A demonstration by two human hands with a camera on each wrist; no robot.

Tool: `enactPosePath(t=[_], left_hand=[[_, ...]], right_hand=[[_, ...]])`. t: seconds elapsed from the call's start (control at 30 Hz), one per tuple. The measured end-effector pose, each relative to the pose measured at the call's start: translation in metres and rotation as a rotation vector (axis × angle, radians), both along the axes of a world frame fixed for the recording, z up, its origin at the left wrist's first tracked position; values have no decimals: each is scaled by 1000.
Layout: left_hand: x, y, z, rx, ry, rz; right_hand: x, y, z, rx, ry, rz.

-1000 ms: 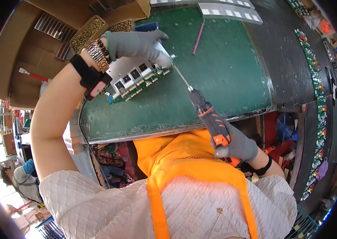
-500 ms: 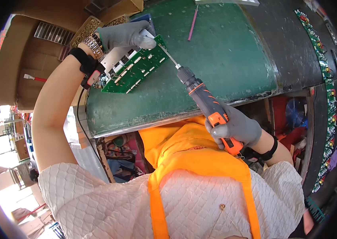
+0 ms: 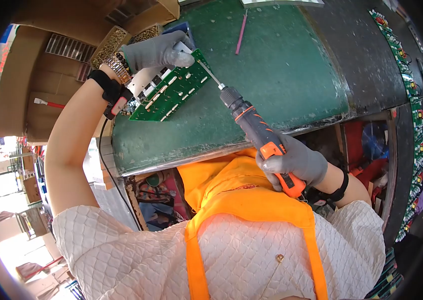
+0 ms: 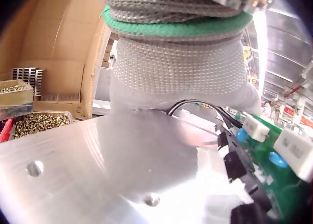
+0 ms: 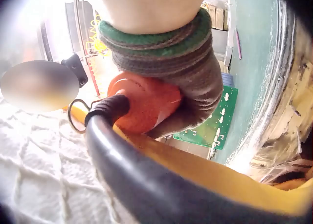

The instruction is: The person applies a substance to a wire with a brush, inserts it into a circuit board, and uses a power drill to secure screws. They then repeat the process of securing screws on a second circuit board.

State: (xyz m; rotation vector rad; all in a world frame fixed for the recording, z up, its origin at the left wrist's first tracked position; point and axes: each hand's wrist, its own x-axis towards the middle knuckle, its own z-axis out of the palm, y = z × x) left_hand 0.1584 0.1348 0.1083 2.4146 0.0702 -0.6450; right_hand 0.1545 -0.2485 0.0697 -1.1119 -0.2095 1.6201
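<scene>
In a grey glove, my left hand [image 3: 159, 51] grips the upper end of a green circuit board [image 3: 175, 89] fixed to a bare metal plate [image 4: 98, 165]. The board stands tilted over the bench, its soldered side toward the head camera. Black and white parts line its other side, beside the plate in the left wrist view. My gloved right hand [image 3: 301, 162] holds a black and orange electric screwdriver [image 3: 254, 122], fingers wrapped round its body. Its thin bit [image 3: 213, 78] points up and left, its tip right at the board's upper corner.
Behind the left hand, boxes of brass-coloured screws [image 3: 110, 44] stand by a large cardboard box [image 3: 14, 85]. A pink stick [image 3: 241, 35] lies on the green bench top [image 3: 276, 75]. Several circuit boards [image 3: 415, 145] line the far right. A thick black cord [image 5: 146, 170] leaves the screwdriver.
The board has turned in my left hand's grip, so its green soldered side now shows. The screwdriver has shifted a little left in view, its bit staying by the board's end.
</scene>
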Motion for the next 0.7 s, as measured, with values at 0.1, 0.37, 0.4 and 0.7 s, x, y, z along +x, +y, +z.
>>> enactPosePath(t=[0.1,0.37,0.4,0.7], left_hand=[[-1,1,0,-6,-33,3],[-5,-1,3,-46,-42,27],[-6,-7,6,-21,-21,23],[-37,-22,27,-204,-148,162]], right_hand=[[0,1,-8,26,101,-9],[1,-18,-5,147,-312,53],[5,-14,-12,215,-552,31],[48,123,-6,275,-638,-58]])
